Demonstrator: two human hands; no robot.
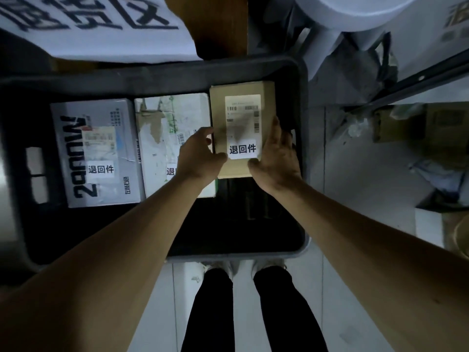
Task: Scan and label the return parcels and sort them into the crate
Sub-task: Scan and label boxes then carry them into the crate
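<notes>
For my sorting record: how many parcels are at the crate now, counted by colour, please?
Grey printed parcel: 1
White torn-paper parcel: 1
Brown cardboard parcel, held by the left hand and right hand: 1
Total: 3 parcels at the dark crate

One dark crate (177, 80) is seen across the middle of the frame. Three parcels are counted inside it, in a row along its upper part: a grey printed box (76, 138) at the left, a white torn-faced box (162, 133) in the middle, and a brown carton (238, 90) at the right. Three white return stickers are counted, one per parcel (101, 169) (170, 171) (243, 149). Two hands are seen at the brown carton, the left hand (200, 156) and the right hand (278, 158). One white banner (101, 26) with black characters is seen at the upper left.
</notes>
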